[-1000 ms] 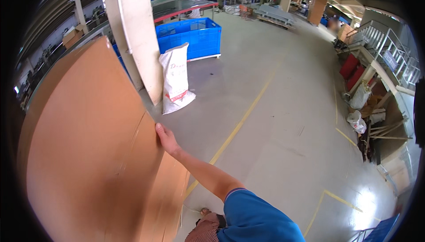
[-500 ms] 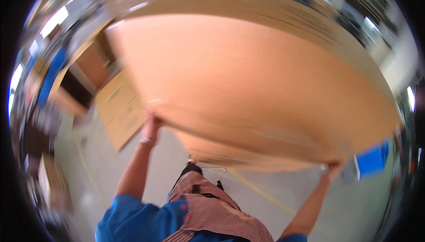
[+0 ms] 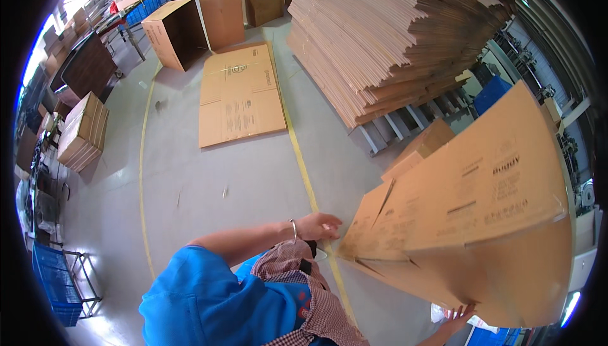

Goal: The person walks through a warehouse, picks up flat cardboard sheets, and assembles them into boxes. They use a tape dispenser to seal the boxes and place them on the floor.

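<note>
At lower rt., R hand (image 3: 461,315) on lg. carton (image 3: 468,210), grip unclear; L hand (image 3: 316,226) half-open.

Right forearm (image 3: 445,334) cut off below; cardboard stack (image 3: 361,42) cropped at top; white object (image 3: 437,313) mostly behind carton (image 3: 462,213).

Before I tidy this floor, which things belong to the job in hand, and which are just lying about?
In use:
large carton
right hand, touching its lower edge
left hand, nearby

Apparently lying about:
flat carton on floor
open box
blue crate
</note>
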`<state>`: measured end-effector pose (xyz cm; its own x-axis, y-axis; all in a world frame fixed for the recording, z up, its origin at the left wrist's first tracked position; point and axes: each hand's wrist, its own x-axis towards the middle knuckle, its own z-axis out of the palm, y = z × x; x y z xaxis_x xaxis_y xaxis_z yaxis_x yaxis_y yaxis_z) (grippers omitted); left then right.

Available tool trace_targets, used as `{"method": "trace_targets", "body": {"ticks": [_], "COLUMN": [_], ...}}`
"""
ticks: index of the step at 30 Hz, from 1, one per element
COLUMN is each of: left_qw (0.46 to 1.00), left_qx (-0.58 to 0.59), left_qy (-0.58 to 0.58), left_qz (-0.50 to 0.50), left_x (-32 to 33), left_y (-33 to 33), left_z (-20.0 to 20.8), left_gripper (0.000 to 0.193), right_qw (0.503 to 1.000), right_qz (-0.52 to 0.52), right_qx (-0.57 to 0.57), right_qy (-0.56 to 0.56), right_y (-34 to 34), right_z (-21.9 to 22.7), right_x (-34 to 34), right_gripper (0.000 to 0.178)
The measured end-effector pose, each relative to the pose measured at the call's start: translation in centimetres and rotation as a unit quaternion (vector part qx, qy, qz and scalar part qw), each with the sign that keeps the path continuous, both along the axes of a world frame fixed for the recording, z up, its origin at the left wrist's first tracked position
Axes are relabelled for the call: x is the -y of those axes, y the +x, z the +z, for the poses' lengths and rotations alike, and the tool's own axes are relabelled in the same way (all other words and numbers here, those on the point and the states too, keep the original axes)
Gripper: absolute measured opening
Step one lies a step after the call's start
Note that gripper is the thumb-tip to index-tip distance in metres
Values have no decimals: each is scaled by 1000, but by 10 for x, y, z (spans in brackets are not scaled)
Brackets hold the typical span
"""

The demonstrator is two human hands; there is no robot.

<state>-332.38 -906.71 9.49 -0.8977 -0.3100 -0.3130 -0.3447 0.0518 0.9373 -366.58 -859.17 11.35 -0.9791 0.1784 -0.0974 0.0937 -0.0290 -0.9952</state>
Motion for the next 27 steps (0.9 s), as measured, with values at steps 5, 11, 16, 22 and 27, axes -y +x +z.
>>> {"method": "trace_targets", "body": {"ticks": [5,11,16,22,27], "left_qw": [999,997,988,932,938], "left_qx": [-13,-19,71,70,3], "left_qy": [-33,-65,-19,-44,12], "left_qz": [6,-46,135,353,345], "left_x": [52,166,299,416,465], "left_y": [-20,-17,56,64,9], "left_z": [-53,-65,-39,-36,-12], "left_gripper": [43,48,37,29,27], "right_qw": [1000,967,865,736,764], "right_qz": [-14,-39,284,613,572], "right_qx": [24,251,350,-30,-137], "right_qy": [-4,6,223,285,265], "right_y": [8,50,78,-4,-88], "right_z": [-46,-201,-245,-244,-89], "right_x": [43,92,376,598,757], "right_gripper": [50,64,46,25,14]}}
